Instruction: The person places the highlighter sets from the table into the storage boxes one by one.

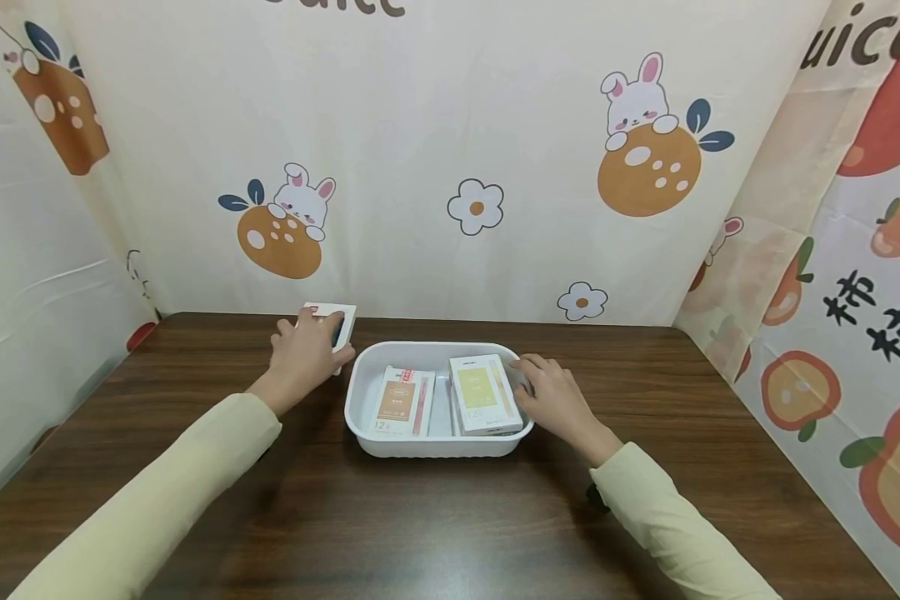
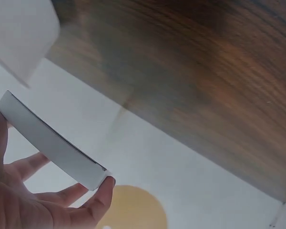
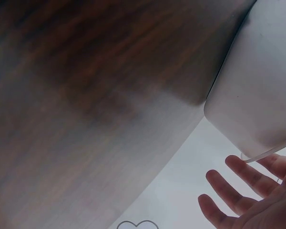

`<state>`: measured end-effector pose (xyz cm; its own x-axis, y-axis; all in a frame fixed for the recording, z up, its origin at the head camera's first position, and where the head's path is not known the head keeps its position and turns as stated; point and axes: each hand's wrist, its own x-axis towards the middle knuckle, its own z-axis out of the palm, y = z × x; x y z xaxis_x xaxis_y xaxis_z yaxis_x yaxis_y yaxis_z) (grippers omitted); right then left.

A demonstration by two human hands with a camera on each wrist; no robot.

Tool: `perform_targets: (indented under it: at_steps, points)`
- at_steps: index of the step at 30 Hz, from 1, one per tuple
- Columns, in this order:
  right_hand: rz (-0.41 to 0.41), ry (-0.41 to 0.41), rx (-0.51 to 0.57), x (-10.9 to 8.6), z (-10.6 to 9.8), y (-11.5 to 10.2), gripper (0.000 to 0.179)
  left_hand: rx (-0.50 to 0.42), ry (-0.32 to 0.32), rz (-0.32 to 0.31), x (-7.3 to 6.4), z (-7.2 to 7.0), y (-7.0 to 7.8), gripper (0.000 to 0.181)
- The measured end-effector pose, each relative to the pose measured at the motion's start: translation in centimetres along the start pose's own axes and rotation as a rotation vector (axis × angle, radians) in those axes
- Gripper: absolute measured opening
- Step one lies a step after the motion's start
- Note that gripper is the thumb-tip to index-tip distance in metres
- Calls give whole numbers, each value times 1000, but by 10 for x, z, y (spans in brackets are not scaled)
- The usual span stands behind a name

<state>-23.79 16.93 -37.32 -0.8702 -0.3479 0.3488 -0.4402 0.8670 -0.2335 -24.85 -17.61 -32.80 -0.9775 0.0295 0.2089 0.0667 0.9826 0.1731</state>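
My left hand (image 1: 303, 354) grips a thin white box (image 1: 347, 323) by its edges, left of a white plastic tub (image 1: 438, 447). The left wrist view has the box's narrow side (image 2: 50, 140) between thumb and fingers of the left hand (image 2: 52, 202). At the tub's right end is my right hand (image 1: 562, 404), its fingers loosely bent at the rim. Seen from the right wrist, the fingers of that hand (image 3: 257, 200) are spread beside the tub's outer wall (image 3: 257, 86). Inside the tub lie an orange-and-white box (image 1: 396, 402) and a yellow-green-and-white box (image 1: 482, 393).
The tub stands on a dark wood-grain table (image 1: 420, 533), near its far edge. A printed curtain (image 1: 390, 125) with rabbits and fruit hangs just behind that edge. More printed cloth (image 1: 862, 350) hangs along the right side.
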Motion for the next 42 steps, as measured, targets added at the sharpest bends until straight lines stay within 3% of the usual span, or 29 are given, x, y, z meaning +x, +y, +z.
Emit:
perform_targets:
  at_steps: [10,24,32,42]
  points:
    - [3,-3,2,0,0,0,36,-4,-13,13,-6,-8,20,58]
    - [13,-16,-4,0,-1,-2,36,-10,-52,49,-19,-7,44,60]
    - [6,-6,-2,0,-1,-1,36,0,-29,88,-28,-4,58,59]
    - [6,-8,2,1,-1,-1,36,8,-54,104,-39,-2,78,60]
